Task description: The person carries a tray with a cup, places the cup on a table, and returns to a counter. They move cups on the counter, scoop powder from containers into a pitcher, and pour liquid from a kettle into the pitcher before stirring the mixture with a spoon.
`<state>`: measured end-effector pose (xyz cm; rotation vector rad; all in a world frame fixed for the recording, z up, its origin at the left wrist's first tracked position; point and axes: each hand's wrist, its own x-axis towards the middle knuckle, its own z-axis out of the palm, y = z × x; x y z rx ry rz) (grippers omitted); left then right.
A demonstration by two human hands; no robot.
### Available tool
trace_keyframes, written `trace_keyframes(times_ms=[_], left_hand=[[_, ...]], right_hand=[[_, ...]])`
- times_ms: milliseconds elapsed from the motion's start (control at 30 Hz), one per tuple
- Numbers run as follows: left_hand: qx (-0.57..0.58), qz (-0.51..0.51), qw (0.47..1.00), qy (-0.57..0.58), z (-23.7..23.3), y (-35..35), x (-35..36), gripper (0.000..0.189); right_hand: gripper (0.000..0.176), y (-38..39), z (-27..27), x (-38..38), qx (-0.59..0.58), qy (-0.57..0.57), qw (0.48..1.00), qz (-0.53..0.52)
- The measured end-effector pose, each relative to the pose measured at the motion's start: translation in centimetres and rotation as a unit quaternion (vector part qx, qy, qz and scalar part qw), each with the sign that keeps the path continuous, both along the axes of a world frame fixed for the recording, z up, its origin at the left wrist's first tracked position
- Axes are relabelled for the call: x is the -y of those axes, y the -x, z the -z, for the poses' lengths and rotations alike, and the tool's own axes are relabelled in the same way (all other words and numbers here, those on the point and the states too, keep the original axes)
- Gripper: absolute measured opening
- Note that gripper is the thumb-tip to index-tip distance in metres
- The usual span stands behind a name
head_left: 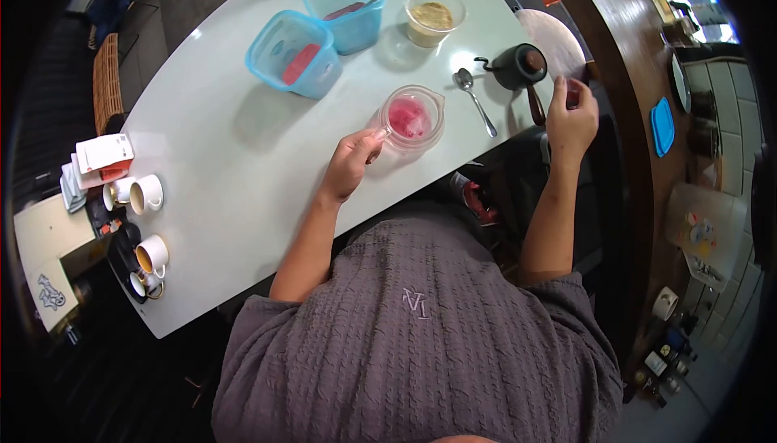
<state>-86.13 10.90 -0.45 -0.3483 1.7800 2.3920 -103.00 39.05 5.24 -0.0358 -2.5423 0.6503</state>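
Observation:
My left hand [353, 165] is closed round the handle of a glass pitcher [412, 119], which has pink-red contents at its bottom. My right hand [573, 117] is raised at the table's right edge, with curled fingers; what it holds, if anything, is hidden. Close to it is a dark kettle [519, 67] with a brown handle and a thin curved spout. A metal spoon [476, 101] lies between the pitcher and the kettle.
Two blue tubs [316, 78] with red contents stand at the back, one with a spoon in it. A clear cup [433, 22] holds tan powder. White mugs [147, 194] sit at the left edge. A blue lid [663, 127] lies on the counter at right.

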Motion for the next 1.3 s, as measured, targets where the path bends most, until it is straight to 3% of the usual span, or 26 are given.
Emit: trace_keyframes(times_ms=[33, 100, 200, 467, 600, 767, 967, 1167, 1233, 1267, 1300], left_hand=[[0.002, 0.005, 1.0, -0.001, 0.0, 0.4, -0.4, 0.036], [0.0, 0.006, 1.0, 0.0, 0.2, 1.0, -1.4, 0.036], [-0.002, 0.0, 1.0, 0.007, 0.8, 1.8, -2.6, 0.033], [0.007, -0.049, 0.999, 0.009, 1.5, 2.6, -5.2, 0.029], [0.008, -0.073, 0.997, 0.02, 1.6, 2.8, -5.7, 0.03], [0.009, -0.104, 0.994, 0.013, 1.8, 2.9, -5.8, 0.03], [0.028, -0.084, 0.996, 0.021, 1.7, 2.7, -5.2, 0.028], [0.059, -0.171, 0.98, 0.089, -0.5, 1.0, -5.6, 0.021], [0.069, -0.219, 0.958, 0.169, -0.5, -0.3, -4.9, 0.024], [0.071, -0.219, 0.959, 0.168, -1.0, -1.3, -4.2, 0.024], [0.106, -0.11, 0.966, 0.208, -2.2, -2.5, -3.2, 0.025]], right_hand=[[0.042, 0.1, 1.1, -1.2, 0.042, -0.001, 0.999, -0.003], [0.049, -0.1, 3.0, -2.5, 0.169, 0.117, 0.978, -0.031], [0.044, -0.3, 3.6, -2.9, 0.342, 0.327, 0.874, -0.107], [0.04, -0.3, 5.5, -2.1, 0.406, 0.507, 0.741, -0.168], [0.034, -0.8, 5.5, -1.4, 0.368, 0.522, 0.752, -0.162], [0.031, -0.5, 5.5, -1.8, 0.35, 0.561, 0.728, -0.181], [0.027, -0.4, 3.2, -3.1, 0.348, 0.562, 0.723, -0.201], [0.026, -1.6, 1.1, -3.2, 0.338, 0.56, 0.717, -0.24], [0.026, -2.1, 0.4, -2.7, 0.328, 0.539, 0.738, -0.237], [0.027, -2.4, 0.3, -2.5, 0.316, 0.518, 0.759, -0.237], [0.028, -2.4, 0.4, -2.8, 0.313, 0.525, 0.749, -0.256]])
